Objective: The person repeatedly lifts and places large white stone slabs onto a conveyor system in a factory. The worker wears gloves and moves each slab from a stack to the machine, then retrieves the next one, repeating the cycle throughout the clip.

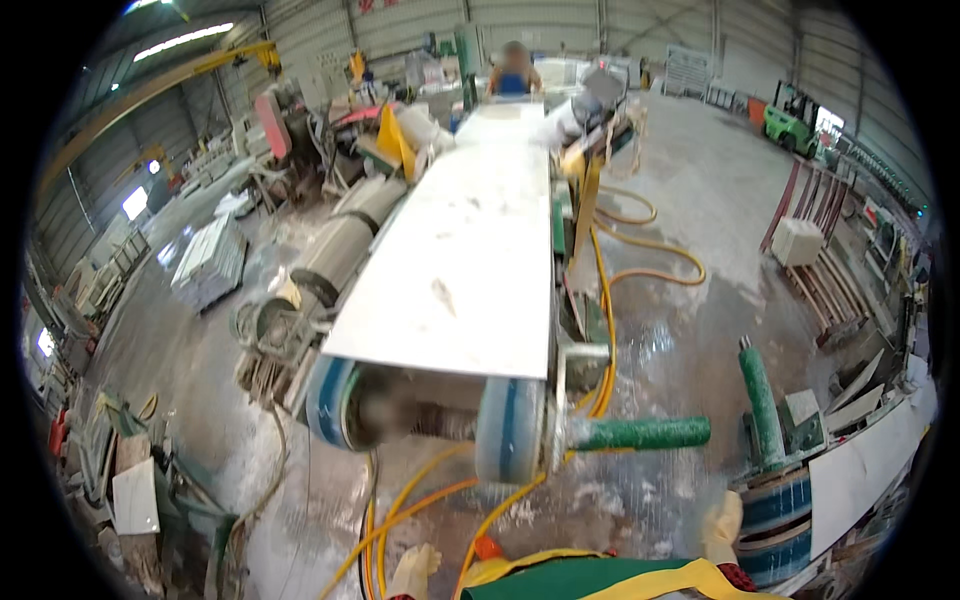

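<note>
My left hand [415,572], in a pale cream glove, hangs low in front of my body with its fingers loosely apart and nothing in it. Nearby, yellow and orange hoses [420,505] lie on the floor. My right hand [722,528], gloved alike, is held up beside the blue belt rollers [775,535] on the right; its fingers look stretched out, and I cannot tell if they touch. A white slab [870,465] rests behind those rollers. Ahead, a long white slab [460,260] lies on a conveyor with blue belt wheels [510,425], apart from both hands.
A green post [640,433] juts right from the conveyor's near end. Another green post [762,405] stands by the right rollers. Stacked slabs [212,262] lie left. A person [513,75] is at the conveyor's far end. A green forklift [792,120] stands far right.
</note>
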The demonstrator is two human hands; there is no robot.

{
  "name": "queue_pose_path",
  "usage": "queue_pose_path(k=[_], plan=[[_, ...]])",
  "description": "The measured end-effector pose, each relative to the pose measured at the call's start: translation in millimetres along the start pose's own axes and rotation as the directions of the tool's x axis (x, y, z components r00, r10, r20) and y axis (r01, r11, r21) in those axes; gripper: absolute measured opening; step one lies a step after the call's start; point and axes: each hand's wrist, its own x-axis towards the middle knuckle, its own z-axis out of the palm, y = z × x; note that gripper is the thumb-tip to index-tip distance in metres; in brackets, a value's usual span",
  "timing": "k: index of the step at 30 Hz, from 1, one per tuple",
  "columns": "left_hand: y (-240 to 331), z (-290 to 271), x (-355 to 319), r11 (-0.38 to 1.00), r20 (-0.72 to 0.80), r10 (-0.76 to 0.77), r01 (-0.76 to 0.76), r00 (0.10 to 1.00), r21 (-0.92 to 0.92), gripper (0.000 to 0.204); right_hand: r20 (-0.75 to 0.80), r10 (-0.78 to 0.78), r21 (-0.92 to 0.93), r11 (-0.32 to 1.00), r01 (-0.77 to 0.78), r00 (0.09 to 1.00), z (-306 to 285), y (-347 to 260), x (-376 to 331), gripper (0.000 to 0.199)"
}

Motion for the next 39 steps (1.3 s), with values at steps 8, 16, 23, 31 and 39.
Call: queue_pose_path(k=[8, 16, 23, 31, 39], plan=[[47, -80, 42, 0.93, 0.072, 0.179, -0.145, 0.981, -0.338, 0.046, -0.014, -0.632, 0.406, 0.705, 0.582, 0.775, 40, -326, 81, 0.03], [76, -82, 45, 0.86, 0.285, 0.382, -0.225, 0.879, -0.458, 0.054, -0.094, -0.772, 0.528, 0.496, 0.689, 0.628, 74, -460, 138, 0.036], [162, -96, -5, 0.916, 0.112, 0.294, -0.246, 0.949, -0.317, 0.051, -0.255, -0.731, 0.466, 0.48, 0.743, 0.633, 166, -532, 200, 0.031], [296, -133, -45, 0.886, -0.227, 0.461, -0.456, 0.858, 0.077, 0.049, -0.363, -0.616, 0.199, 0.682, 0.704, 0.7, 203, -562, 224, 0.052], [391, -143, 65, 0.421, -0.25, 0.901, -0.572, 0.355, 0.704, 0.048, 0.015, -0.579, 0.245, 0.793, 0.558, 0.815, 170, -563, 217, 0.047]])
